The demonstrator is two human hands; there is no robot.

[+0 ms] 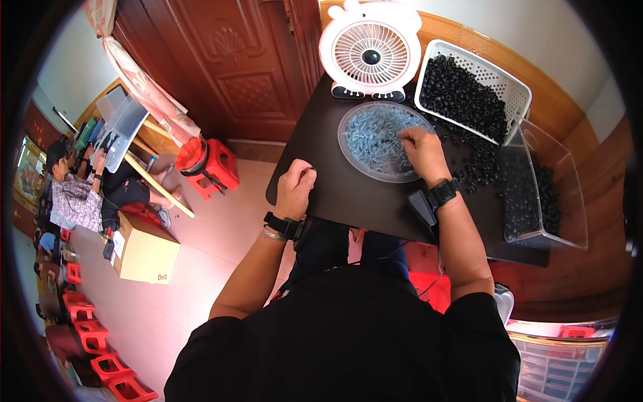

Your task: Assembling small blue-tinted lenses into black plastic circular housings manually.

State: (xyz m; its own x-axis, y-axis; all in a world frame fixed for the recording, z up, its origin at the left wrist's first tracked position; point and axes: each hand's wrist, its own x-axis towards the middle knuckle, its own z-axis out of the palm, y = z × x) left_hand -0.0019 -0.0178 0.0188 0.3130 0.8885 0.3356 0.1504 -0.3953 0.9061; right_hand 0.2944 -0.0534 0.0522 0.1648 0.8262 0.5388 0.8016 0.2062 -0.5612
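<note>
A round clear tray [395, 179] on the dark table holds a heap of small light-blue see-through pieces [376, 137]. Over the right part of this heap is my right hand [424, 154], its thumb and fingers pinched together; whatever they hold is too small to make out. My left hand [295, 191] is closed above the table's left edge, to the left of the tray and apart from it. A dark bit shows by its fingertips, too small to name. Each wrist wears a black strap with a dark box.
A white fan [370, 57] stands behind the tray. Small black ring-like parts [462, 90] fill a white perforated basket [526, 100] and lie scattered on the table [335, 194]. A clear bin [579, 221] with more is at right. Leftward are a red stool [224, 167], a cardboard box [147, 251] and seated people.
</note>
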